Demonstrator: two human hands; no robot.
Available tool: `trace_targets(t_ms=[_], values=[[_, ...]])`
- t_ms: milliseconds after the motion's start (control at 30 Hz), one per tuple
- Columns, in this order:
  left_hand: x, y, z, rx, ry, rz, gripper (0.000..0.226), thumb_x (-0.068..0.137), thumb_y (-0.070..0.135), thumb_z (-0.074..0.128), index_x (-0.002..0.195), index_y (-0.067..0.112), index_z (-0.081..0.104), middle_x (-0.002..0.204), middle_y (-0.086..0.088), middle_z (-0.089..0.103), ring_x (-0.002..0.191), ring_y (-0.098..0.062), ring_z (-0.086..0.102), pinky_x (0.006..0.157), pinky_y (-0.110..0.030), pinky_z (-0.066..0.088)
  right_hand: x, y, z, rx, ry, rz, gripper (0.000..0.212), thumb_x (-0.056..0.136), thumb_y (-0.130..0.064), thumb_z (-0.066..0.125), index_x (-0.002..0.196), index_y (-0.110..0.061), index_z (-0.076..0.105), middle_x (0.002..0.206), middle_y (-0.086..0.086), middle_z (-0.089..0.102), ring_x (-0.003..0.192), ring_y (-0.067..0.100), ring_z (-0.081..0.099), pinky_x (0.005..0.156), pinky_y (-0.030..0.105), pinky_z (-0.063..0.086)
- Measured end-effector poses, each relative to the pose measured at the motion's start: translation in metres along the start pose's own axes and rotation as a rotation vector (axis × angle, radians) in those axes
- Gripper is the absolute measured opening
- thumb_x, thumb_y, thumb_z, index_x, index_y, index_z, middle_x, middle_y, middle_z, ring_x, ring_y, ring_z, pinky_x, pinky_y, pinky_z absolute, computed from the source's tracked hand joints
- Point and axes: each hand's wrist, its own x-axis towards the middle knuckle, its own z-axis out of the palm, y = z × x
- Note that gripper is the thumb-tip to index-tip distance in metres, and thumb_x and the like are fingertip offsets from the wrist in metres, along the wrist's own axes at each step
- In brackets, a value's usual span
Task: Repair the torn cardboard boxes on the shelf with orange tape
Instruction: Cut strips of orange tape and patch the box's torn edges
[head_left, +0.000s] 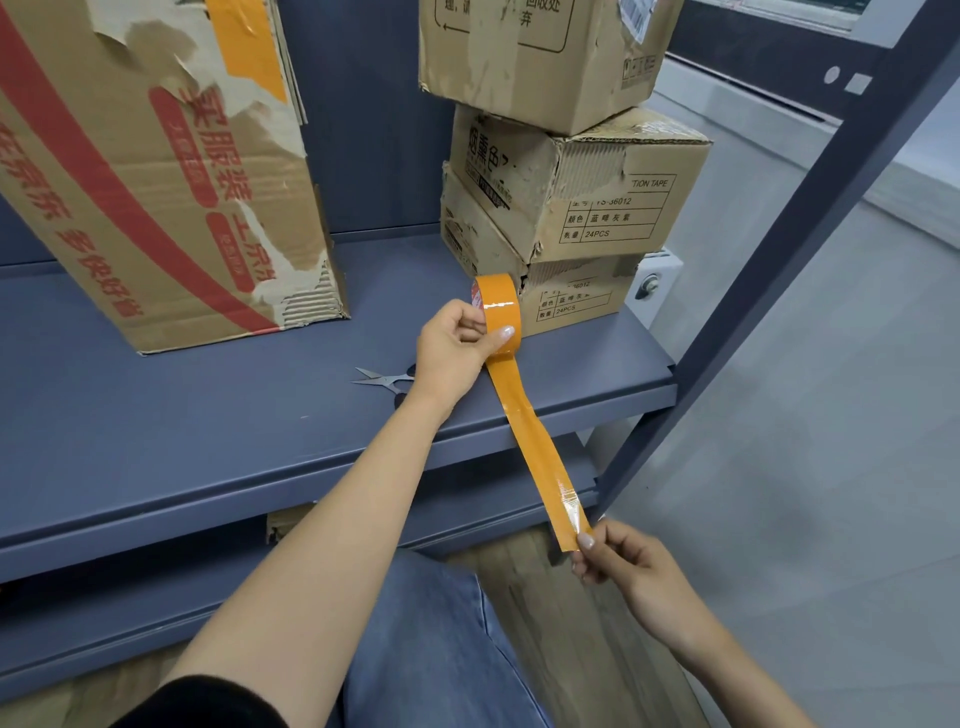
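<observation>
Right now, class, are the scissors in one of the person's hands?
No. The scissors lie on the shelf behind the left hand, which holds the tape roll.

One head-worn view looks forward and steeply down from close in front of the grey shelf (156, 447), facing its front edge. Boxes crowd the shelf's back corners at the top; the wearer's lap fills the bottom edge.

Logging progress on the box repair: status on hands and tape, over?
Left hand grips orange tape roll; right hand pinches pulled-out strip. Strip uncut. Metal scissors on grey shelf, partly behind left hand.
</observation>
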Motion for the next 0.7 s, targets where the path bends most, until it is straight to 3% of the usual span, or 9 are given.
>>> trace_targets(t_ms=[133, 300, 467, 567, 700], values=[[-0.005, -0.001, 0.001, 0.312, -0.055, 0.109, 0.030, 0.075, 0.017, 0.082, 0.071, 0.020, 0.052, 0.075, -0.002, 0.062, 0.063, -0.007, 0.054, 0.060, -0.008, 0.046, 0.000, 0.000, 0.002, -0.025, -0.007, -0.011, 0.025, 0.096, -0.013, 0.055, 0.079, 0.003, 0.064, 0.069, 0.002, 0.067, 0.066, 0.009, 0.060, 0.067, 0.018, 0.049], [-0.016, -0.004, 0.004, 0.476, -0.083, 0.177, 0.027, 0.073, 0.015, 0.082, 0.073, 0.005, 0.057, 0.079, -0.003, 0.059, 0.065, -0.007, 0.052, 0.058, -0.007, 0.040, -0.001, -0.005, 0.001, -0.033, -0.011, -0.025, 0.028, 0.096, -0.016, 0.055, 0.079, 0.006, 0.061, 0.070, 0.002, 0.068, 0.066, 0.009, 0.059, 0.068, 0.019, 0.048], [-0.018, -0.003, 0.002, 0.600, -0.168, 0.177, 0.027, 0.072, 0.019, 0.083, 0.083, 0.010, 0.060, 0.088, -0.002, 0.064, 0.079, -0.015, 0.061, 0.069, -0.021, 0.049, -0.006, -0.006, 0.005, -0.011, 0.002, -0.026, 0.024, 0.096, -0.016, 0.055, 0.078, -0.004, 0.065, 0.071, 0.003, 0.068, 0.065, 0.008, 0.059, 0.066, 0.018, 0.048], [-0.014, -0.003, -0.003, 0.672, -0.238, 0.145, 0.034, 0.076, 0.026, 0.080, 0.101, 0.010, 0.063, 0.102, -0.004, 0.065, 0.093, -0.018, 0.062, 0.083, -0.033, 0.053, -0.007, -0.007, 0.008, 0.004, 0.014, -0.023, 0.025, 0.097, -0.014, 0.054, 0.077, -0.005, 0.065, 0.070, 0.003, 0.068, 0.064, 0.007, 0.059, 0.065, 0.016, 0.047], [-0.020, 0.004, -0.011, 0.459, -0.224, 0.030, 0.061, 0.073, 0.026, 0.083, 0.126, 0.011, 0.057, 0.115, -0.001, 0.064, 0.101, -0.012, 0.060, 0.092, -0.026, 0.050, -0.006, -0.008, 0.010, 0.008, 0.010, -0.024, 0.025, 0.097, -0.015, 0.054, 0.077, -0.005, 0.066, 0.070, 0.002, 0.068, 0.064, 0.005, 0.059, 0.065, 0.016, 0.047]])
